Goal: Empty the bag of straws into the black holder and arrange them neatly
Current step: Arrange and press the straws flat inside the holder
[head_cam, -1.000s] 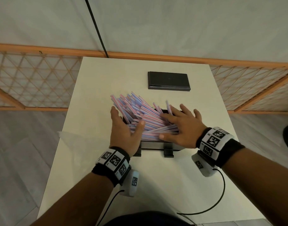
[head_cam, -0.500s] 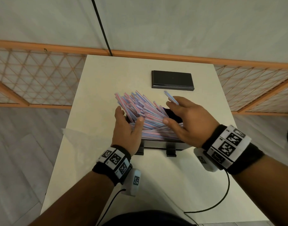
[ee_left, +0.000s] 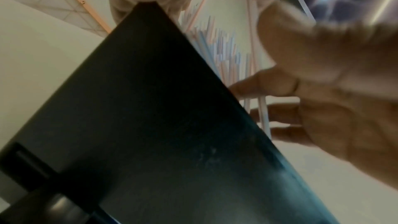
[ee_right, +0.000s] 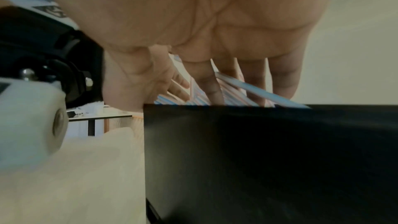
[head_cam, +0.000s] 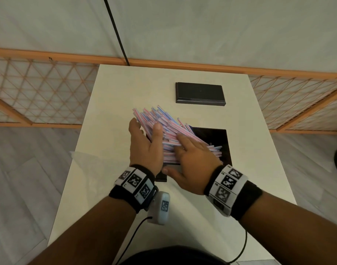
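Pink-and-blue striped straws [head_cam: 160,121] lie in a messy pile in the black holder [head_cam: 219,138], their ends fanning out over its far left corner. My left hand [head_cam: 144,129] cups the pile's left side, fingers straight, thumb lying on top. My right hand [head_cam: 183,153] lies flat on the straws with fingers spread, its thumb by the holder's near wall. The right wrist view shows those fingers [ee_right: 206,83] on the straws [ee_right: 198,98] above the holder's front wall [ee_right: 258,159]. The left wrist view shows the holder's side [ee_left: 150,125] and straw ends [ee_left: 215,43].
The black lid [head_cam: 200,92] lies flat on the white table [head_cam: 116,92] beyond the holder. A clear, empty plastic bag [head_cam: 91,169] lies at the table's left edge. An orange lattice fence [head_cam: 39,92] stands behind the table. Wrist cables trail over the near table.
My right hand let go of the single straw it had lifted, moved left and came down flat on the pile. The holder's right part now shows bare. My left hand barely moved.
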Action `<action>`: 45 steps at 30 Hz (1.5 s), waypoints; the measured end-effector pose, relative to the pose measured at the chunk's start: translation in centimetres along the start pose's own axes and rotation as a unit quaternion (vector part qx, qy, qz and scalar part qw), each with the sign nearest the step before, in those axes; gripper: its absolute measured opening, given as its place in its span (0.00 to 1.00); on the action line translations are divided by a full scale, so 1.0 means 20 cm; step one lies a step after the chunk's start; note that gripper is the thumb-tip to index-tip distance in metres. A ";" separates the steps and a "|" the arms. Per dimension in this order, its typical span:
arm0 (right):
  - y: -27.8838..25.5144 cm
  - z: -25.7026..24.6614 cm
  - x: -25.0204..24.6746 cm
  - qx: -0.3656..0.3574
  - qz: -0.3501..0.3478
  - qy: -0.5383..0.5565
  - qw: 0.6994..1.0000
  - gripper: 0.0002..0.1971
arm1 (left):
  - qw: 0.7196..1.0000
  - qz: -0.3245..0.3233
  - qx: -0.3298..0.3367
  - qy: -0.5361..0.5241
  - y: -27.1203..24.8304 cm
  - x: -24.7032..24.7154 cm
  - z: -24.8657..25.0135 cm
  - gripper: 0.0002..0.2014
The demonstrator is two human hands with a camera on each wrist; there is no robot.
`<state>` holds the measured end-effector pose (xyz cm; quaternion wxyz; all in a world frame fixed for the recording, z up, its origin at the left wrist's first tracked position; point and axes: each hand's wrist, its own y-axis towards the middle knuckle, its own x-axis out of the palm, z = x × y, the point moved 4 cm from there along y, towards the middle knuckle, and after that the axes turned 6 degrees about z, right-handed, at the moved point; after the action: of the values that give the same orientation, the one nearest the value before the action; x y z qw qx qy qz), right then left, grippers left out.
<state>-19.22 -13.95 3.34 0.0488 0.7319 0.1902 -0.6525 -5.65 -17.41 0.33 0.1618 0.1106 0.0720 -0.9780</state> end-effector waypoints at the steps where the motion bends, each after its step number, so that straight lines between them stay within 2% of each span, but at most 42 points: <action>1: 0.01 -0.01 -0.01 0.000 0.000 0.011 1.000 0.44 | 1.000 -0.002 -0.003 0.018 0.01 0.01 -0.01 0.31; 5: 0.00 -0.02 0.02 -0.026 -0.035 0.039 0.998 0.48 | 0.998 0.002 -0.022 0.066 0.02 0.01 -0.01 0.45; 8: -0.02 0.00 0.05 -0.042 -0.026 0.057 0.997 0.40 | 0.997 -0.006 -0.016 0.069 0.02 0.02 -0.03 0.45; 10: -0.04 0.03 0.05 -0.053 0.008 0.076 0.996 0.31 | 0.997 -0.008 -0.008 0.076 0.01 0.02 -0.05 0.45; 12: -0.07 0.08 0.04 -0.065 0.074 0.088 0.991 0.25 | 0.996 -0.013 0.002 0.086 0.00 0.02 -0.07 0.46; 14: -0.10 0.14 0.03 -0.044 0.127 0.103 0.986 0.24 | 0.996 -0.020 -0.011 0.089 0.00 0.03 -0.07 0.48; 15: -0.10 0.17 0.03 -0.023 0.131 0.107 0.985 0.28 | 0.996 -0.024 -0.020 0.087 0.00 0.03 -0.08 0.49; 17: -0.09 0.24 0.06 0.037 0.085 0.097 0.991 0.40 | 0.996 -0.030 -0.020 0.085 0.00 0.04 -0.08 0.54; 19: -0.06 0.29 0.10 0.093 0.008 0.059 0.994 0.46 | 0.995 -0.032 -0.001 0.092 0.00 0.04 -0.08 0.57; 21: -0.05 0.30 0.13 0.102 -0.019 0.039 0.994 0.43 | 0.992 -0.033 0.013 0.121 0.00 0.04 -0.08 0.55; 24: -0.02 0.27 0.13 0.078 -0.004 0.035 0.996 0.34 | 0.980 -0.033 0.025 0.196 -0.01 0.04 -0.06 0.51; 26: -0.01 0.26 0.10 0.070 0.001 0.030 0.997 0.32 | 0.975 -0.035 0.030 0.219 -0.01 0.03 -0.07 0.50; 29: 0.01 0.26 0.00 0.078 0.013 -0.010 0.997 0.30 | 0.975 -0.031 0.032 0.216 -0.01 0.03 -0.08 0.49; 31: 0.05 0.27 -0.10 0.087 0.038 -0.028 0.995 0.23 | 0.980 -0.030 0.024 0.194 -0.01 0.03 -0.07 0.50; 34: 0.14 0.30 -0.21 0.102 0.063 0.017 0.993 0.16 | 0.988 -0.041 0.016 0.149 -0.02 0.03 -0.06 0.55; 39: 0.30 0.33 -0.24 0.123 0.017 0.029 0.992 0.19 | 0.985 -0.073 0.009 0.157 -0.04 0.01 -0.06 0.61; 42: 0.37 0.30 -0.23 0.102 -0.020 0.002 0.995 0.20 | 0.984 -0.081 0.007 0.159 -0.04 0.01 -0.07 0.63; 45: 0.42 0.25 -0.23 0.076 -0.027 0.000 0.997 0.17 | 0.985 -0.085 0.001 0.148 -0.03 0.01 -0.08 0.60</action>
<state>-21.39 -24.33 5.61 -0.0251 0.7280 0.1599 -0.6662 -5.73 -16.69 -1.23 0.0654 0.2479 0.1038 -0.9610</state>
